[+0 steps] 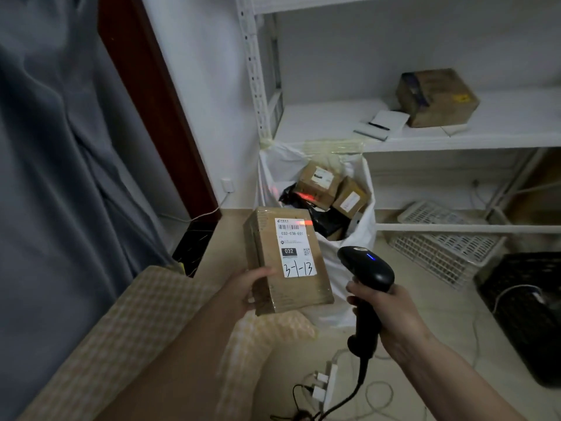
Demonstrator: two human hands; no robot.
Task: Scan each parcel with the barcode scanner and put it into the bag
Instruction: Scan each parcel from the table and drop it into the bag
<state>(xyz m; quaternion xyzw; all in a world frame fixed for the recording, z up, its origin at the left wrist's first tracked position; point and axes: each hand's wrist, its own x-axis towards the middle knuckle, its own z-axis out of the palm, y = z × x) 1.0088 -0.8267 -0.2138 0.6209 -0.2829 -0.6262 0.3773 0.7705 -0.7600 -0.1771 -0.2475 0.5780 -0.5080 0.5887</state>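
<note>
- Left hand [247,288] grips the cardboard parcel [285,259] by its lower left edge, thumb across the top face, label facing up, in the air just in front of the white bag [349,247].
- Right hand [391,314] has its fingers wrapped round the handle of the black barcode scanner [365,268], beside the parcel and also in front of the bag; blue indicator lit.
- Red scan line falls on the barcode at the label's top edge and on the contents of the bag.
- Bag hangs open below the white shelf [334,123], holding several boxes and a black pouch.
- One brown box [437,97] sits on that shelf, above the bag.
</note>
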